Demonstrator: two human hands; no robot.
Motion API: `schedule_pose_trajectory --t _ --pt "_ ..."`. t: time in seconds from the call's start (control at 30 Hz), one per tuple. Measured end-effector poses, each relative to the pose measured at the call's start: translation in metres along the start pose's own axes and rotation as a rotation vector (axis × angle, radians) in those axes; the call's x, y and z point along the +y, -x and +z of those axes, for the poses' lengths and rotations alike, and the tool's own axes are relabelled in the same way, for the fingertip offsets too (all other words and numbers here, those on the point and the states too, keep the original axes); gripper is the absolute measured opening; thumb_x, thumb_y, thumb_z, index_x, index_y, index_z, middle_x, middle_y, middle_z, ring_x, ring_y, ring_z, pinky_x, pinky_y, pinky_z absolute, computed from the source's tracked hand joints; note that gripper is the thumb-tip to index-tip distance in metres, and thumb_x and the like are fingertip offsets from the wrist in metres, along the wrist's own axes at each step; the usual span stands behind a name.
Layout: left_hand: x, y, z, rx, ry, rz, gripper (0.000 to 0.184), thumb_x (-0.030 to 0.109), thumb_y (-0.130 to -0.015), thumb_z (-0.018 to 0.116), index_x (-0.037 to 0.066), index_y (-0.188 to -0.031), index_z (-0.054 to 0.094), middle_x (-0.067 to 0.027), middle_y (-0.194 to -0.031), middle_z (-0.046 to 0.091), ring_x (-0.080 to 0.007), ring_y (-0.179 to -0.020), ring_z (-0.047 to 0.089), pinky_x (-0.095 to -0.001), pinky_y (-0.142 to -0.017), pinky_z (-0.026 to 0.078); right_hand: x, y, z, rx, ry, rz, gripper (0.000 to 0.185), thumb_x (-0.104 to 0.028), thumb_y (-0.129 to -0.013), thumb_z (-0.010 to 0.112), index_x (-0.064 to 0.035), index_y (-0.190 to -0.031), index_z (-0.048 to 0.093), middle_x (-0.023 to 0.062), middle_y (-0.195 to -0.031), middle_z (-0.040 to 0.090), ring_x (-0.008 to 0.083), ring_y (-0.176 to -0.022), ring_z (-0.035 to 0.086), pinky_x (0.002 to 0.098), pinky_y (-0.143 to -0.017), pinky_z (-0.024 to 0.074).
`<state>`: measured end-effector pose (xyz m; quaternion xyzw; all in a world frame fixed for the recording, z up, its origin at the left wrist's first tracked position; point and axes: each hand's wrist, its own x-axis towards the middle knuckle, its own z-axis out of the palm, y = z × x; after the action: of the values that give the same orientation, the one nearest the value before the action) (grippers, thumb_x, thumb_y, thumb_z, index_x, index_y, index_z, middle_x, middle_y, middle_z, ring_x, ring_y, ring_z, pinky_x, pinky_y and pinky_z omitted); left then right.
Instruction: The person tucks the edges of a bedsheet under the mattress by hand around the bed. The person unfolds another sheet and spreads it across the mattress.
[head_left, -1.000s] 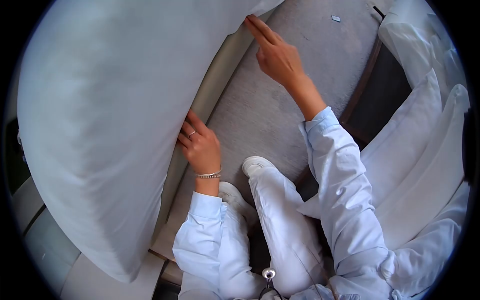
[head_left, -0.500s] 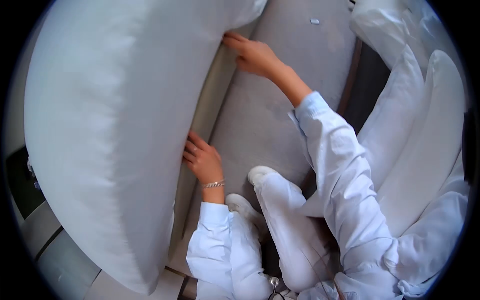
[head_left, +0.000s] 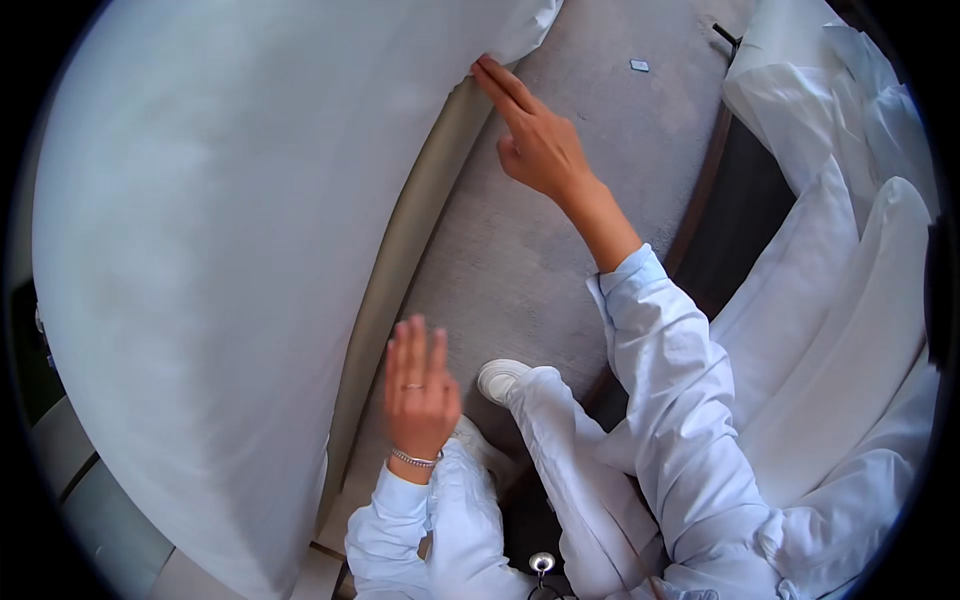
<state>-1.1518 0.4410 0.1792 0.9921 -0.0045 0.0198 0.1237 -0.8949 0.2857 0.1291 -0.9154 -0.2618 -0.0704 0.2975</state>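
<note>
A white sheet (head_left: pixel 200 240) covers the large bed-like surface on the left, and its edge hangs over a beige side panel (head_left: pixel 400 240). My right hand (head_left: pixel 540 140) reaches to the sheet's edge near the top, its extended fingertips touching or slightly under the fabric. In the air beside the panel is my left hand (head_left: pixel 422 390), with fingers stretched out and slightly blurred. It wears a ring and a bracelet and is apart from the sheet.
Grey carpet (head_left: pixel 590 130) lies between the bed and a dark, brown-edged piece of furniture (head_left: pixel 735 210). White pillows (head_left: pixel 830 340) and crumpled white fabric (head_left: pixel 800 110) are on the right. A small card (head_left: pixel 639 66) rests on the carpet. My white shoe (head_left: pixel 500 380) is below.
My left hand has come off the sheet's edge and moved down, its fingers now spread upward. My right hand stays at the edge. The view has shifted slightly.
</note>
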Motion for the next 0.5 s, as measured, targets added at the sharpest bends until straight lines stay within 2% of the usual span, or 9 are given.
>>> schedule_pose_trajectory --t 0.03,0.07,0.13,0.2,0.33,0.4,0.43,0.5 --pt "0.007 -0.011 -0.003 -0.065 0.078 0.119 0.044 -0.001 -0.073 0.054 0.002 -0.117 0.055 -0.0165 -0.129 0.047 -0.0331 -0.123 0.04 -0.0396 -0.097 0.038 -0.003 -0.002 -0.001 0.002 0.003 -0.001 0.075 0.005 -0.065 0.051 -0.0155 -0.135 0.034 -0.0049 -0.138 0.035 0.0219 -0.09 0.059 0.0331 -0.06 0.0505" --pt "0.01 -0.029 0.0 -0.08 0.105 0.146 0.046 -0.001 -0.074 0.053 0.001 -0.12 0.053 -0.0165 -0.129 0.047 -0.0329 -0.123 0.041 -0.0414 -0.1 0.035 -0.004 0.0 -0.001 -0.009 0.035 0.04 0.076 0.006 -0.064 0.05 -0.0158 -0.135 0.034 -0.0048 -0.138 0.035 0.0226 -0.086 0.059 0.0334 -0.059 0.0499" --pt "-0.004 -0.067 0.024 0.068 0.137 0.144 0.047 -0.001 -0.074 0.053 0.001 -0.12 0.051 -0.0167 -0.13 0.046 -0.0332 -0.121 0.042 -0.0407 -0.1 0.035 -0.005 0.009 0.003 -0.025 0.072 0.094 0.076 0.006 -0.064 0.049 -0.016 -0.135 0.034 -0.0048 -0.137 0.036 0.0234 -0.083 0.06 0.0338 -0.057 0.0493" --pt "-0.002 -0.111 0.033 0.143 0.109 0.141 0.047 0.0 -0.073 0.053 0.0 -0.12 0.051 -0.0165 -0.131 0.044 -0.0328 -0.12 0.043 -0.0395 -0.098 0.037 0.004 0.01 -0.011 0.048 0.011 0.005 0.077 0.007 -0.063 0.049 -0.0163 -0.134 0.035 -0.0047 -0.137 0.037 0.0247 -0.077 0.061 0.0338 -0.055 0.0482" --pt "-0.008 -0.114 0.054 0.258 0.043 0.098 0.05 0.001 -0.071 0.054 0.002 -0.121 0.051 -0.0148 -0.133 0.043 -0.0313 -0.119 0.044 -0.0372 -0.096 0.039 -0.003 0.009 0.0 0.06 0.091 -0.023 0.081 0.008 -0.058 0.049 -0.0166 -0.134 0.037 -0.0032 -0.137 0.038 0.025 -0.07 0.06 0.0313 -0.051 0.0471" --pt "-0.027 -0.116 0.071 0.333 -0.236 0.242 0.036 0.003 -0.068 0.056 0.006 -0.104 0.062 -0.0135 -0.132 0.044 -0.0291 -0.115 0.048 -0.0339 -0.091 0.043 -0.01 -0.001 -0.003 -0.136 0.066 0.153 0.068 -0.001 -0.063 0.055 -0.0118 -0.128 0.042 -0.0024 -0.133 0.042 0.0276 -0.077 0.062 0.0361 -0.057 0.0491" --pt "-0.028 -0.119 0.069 0.32 -0.252 0.26 0.036 0.003 -0.068 0.056 0.006 -0.104 0.062 -0.0135 -0.132 0.044 -0.0291 -0.115 0.048 -0.0339 -0.091 0.043 -0.008 -0.013 0.002 -0.125 0.046 0.169 0.068 -0.001 -0.063 0.055 -0.0118 -0.128 0.042 -0.0024 -0.133 0.042 0.0276 -0.077 0.062 0.0361 -0.057 0.0491" --pt "-0.025 -0.118 0.065 0.379 -0.116 0.248 0.013 0.003 -0.066 0.057 0.009 -0.075 0.063 -0.0128 -0.132 0.046 -0.0273 -0.111 0.053 -0.0317 -0.087 0.046 0.003 -0.038 0.017 -0.116 0.135 0.066 0.06 -0.006 -0.063 0.058 -0.0088 -0.122 0.047 -0.0001 -0.128 0.047 0.029 -0.08 0.062 0.0384 -0.061 0.0505"
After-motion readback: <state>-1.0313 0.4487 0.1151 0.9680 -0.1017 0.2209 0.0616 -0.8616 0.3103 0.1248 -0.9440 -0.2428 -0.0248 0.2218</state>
